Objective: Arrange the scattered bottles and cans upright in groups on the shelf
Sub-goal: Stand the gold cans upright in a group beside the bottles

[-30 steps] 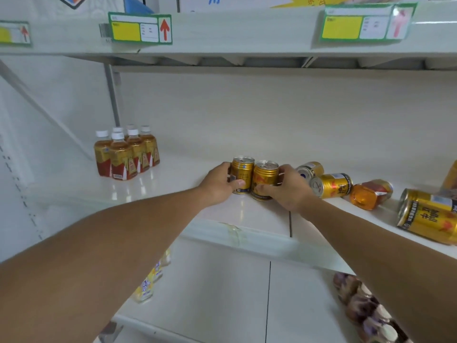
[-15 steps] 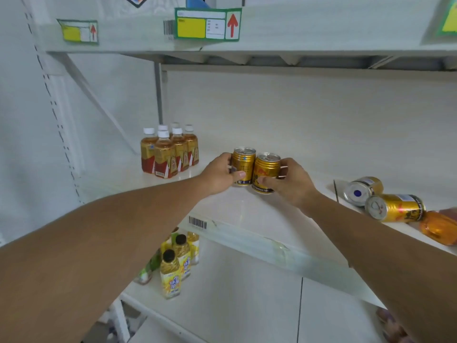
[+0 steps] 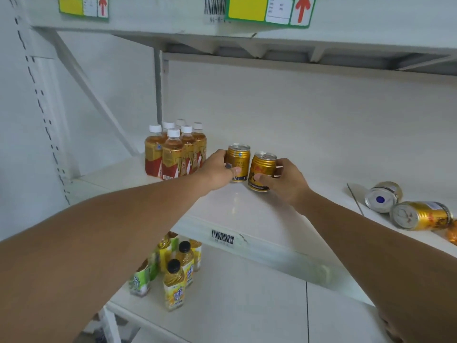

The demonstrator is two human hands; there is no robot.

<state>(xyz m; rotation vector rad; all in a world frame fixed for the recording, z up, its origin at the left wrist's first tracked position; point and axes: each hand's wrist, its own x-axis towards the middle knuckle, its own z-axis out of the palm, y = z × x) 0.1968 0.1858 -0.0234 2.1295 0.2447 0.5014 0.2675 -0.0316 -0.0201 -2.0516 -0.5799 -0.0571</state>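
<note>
Two gold cans stand side by side on the white shelf (image 3: 247, 214). My left hand (image 3: 217, 173) grips the left gold can (image 3: 238, 160), which stands upright. My right hand (image 3: 284, 183) grips the right gold can (image 3: 262, 169), which leans slightly to the left. Just left of them stands a tight group of amber tea bottles (image 3: 174, 151) with white caps. At the far right, two more gold cans (image 3: 405, 209) lie on their sides, and an orange bottle (image 3: 453, 235) shows at the frame edge.
The upper shelf (image 3: 247, 33) with yellow price tags hangs overhead. On the lower shelf (image 3: 235, 305) stand several yellow and green drink bottles (image 3: 173, 271). A slanted bracket and perforated upright bound the left side.
Both hands have carried the two gold cans leftward along the shelf, closer to the tea bottles. The fallen cans now lie farther to the right of my hands.
</note>
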